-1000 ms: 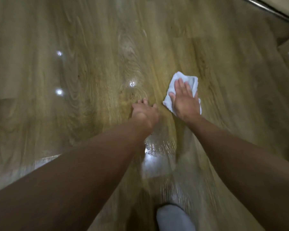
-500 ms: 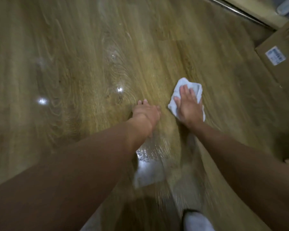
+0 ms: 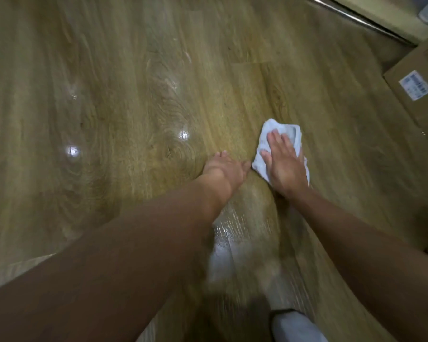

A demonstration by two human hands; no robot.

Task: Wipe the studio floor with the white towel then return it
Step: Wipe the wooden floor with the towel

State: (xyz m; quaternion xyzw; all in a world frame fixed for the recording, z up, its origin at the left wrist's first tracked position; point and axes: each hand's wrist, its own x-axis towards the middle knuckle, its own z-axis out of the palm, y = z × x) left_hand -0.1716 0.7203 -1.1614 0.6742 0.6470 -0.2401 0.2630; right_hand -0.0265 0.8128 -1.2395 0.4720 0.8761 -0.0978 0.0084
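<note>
Mid-wipe — the right hand (image 3: 285,166) lies flat, fingers spread, pressing the white towel (image 3: 264,154) onto the wood floor (image 3: 134,95); the left hand (image 3: 226,169) braces open beside it. Next, probably another sweep — steady pressure.

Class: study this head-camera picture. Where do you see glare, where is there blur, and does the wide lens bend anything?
Head view: small bright glare spots sit on the glossy wooden floor, with a streaky sheen between the forearms; blur smears the bottom edge, the grey foot and the near arms, while the right hand flat on the white towel reads fairly sharp; the metal rail and cardboard box tilt at the corner.
</note>
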